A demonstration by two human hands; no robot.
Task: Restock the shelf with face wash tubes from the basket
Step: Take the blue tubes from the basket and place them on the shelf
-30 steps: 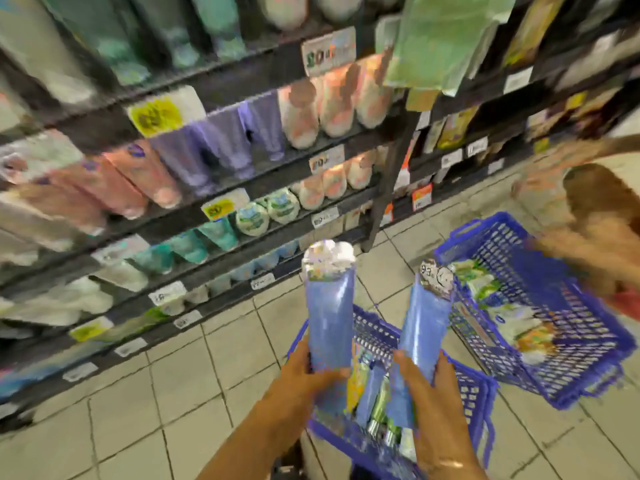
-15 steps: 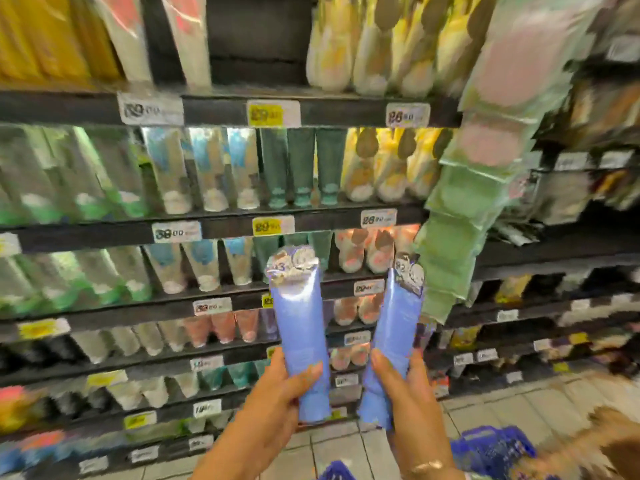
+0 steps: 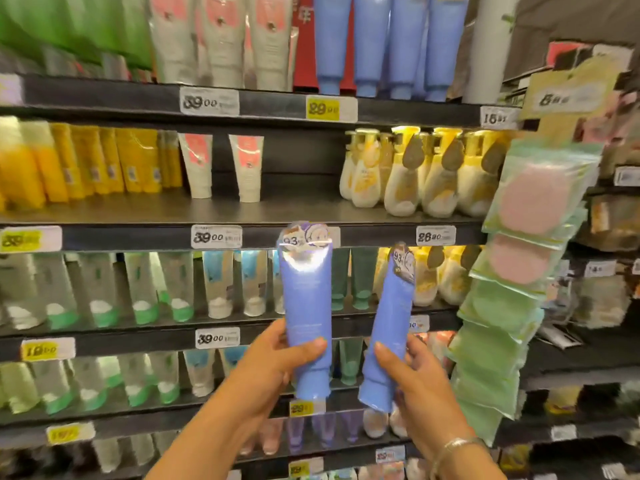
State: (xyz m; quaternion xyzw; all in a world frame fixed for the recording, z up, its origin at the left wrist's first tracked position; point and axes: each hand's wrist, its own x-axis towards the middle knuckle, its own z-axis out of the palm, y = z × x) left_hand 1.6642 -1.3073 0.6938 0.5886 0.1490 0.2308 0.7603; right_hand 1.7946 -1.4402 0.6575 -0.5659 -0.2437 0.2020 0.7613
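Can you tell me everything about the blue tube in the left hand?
The blue tube looks like soft, shiny plastic. It stands almost upright, cap end down, with its flat crimped end on top. A silvery sticker reading 93% covers that top end. The left hand grips its lower part, thumb across the front, the cap poking out below. It is held in the air in front of the shelves, beside a matching tube, not touching it.

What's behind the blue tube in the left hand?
Behind the left tube, gripped by the left hand, the shelf edge and blurred teal tubes show beside it. Whatever stands directly behind the tube is covered.
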